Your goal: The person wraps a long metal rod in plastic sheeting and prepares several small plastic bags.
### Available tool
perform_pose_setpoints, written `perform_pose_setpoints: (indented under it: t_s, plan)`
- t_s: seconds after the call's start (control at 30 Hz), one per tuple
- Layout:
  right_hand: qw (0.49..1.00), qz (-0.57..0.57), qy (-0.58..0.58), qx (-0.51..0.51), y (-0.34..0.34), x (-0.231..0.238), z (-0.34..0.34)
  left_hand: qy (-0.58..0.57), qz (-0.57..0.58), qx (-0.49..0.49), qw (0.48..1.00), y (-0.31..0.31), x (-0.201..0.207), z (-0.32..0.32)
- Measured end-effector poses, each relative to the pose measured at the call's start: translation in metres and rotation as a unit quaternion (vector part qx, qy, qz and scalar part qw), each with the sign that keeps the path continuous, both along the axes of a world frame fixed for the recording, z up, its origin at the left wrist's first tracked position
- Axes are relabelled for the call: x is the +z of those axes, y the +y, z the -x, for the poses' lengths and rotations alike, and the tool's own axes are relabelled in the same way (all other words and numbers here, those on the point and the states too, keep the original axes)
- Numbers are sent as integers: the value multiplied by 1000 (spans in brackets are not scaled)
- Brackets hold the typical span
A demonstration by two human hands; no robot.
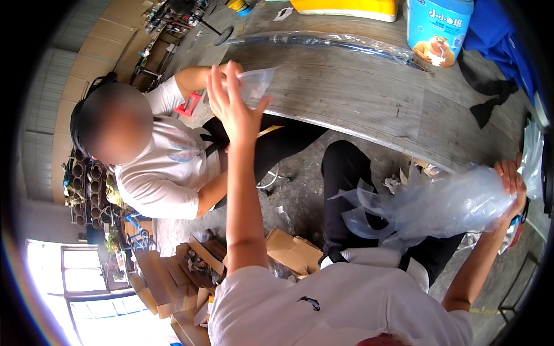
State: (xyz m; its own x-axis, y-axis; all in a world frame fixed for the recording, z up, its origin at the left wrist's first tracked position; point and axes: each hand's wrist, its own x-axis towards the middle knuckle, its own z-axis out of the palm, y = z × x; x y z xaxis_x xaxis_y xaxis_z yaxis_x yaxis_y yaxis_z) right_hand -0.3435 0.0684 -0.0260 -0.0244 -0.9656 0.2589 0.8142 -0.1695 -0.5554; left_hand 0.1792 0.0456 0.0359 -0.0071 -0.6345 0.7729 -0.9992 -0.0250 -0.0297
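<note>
My left hand [235,115] is raised at the table's left end, its fingers spread and nothing visible in its grasp. Just beyond it, a small piece of clear plastic [258,82] shows over the tabletop; a co-worker's hand is close behind mine, and I cannot tell whether it holds that plastic. On the right, my right hand [512,187] is closed on a bunch of clear plastic bags [444,202]. The bunch hangs over my lap below the table edge, its loose ends blurred and fanning to the left.
Along the grey wooden table [346,86] lies a long plastic-wrapped rod [323,41]. A blue tub [438,29], a yellow container [346,7] and blue cloth [499,46] stand at the back. A co-worker [179,155] sits left. Cardboard boxes [167,282] are piled lower left.
</note>
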Motion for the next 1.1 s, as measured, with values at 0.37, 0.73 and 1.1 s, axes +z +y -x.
perform_pose_setpoints:
  t_s: [0.37, 0.73, 1.1]
  plan:
    - [998, -22, 51, 22, 0, 19, -10, -42, -111, -219, 969, -69, -24, 89]
    - [997, -27, 77, -13, 7, 24, -19, -91, -194, -257, 942, -61, -52, 203]
    - [990, -4, 141, 17, 7, 18, -14, -107, -223, -276, 929, -62, -45, 194]
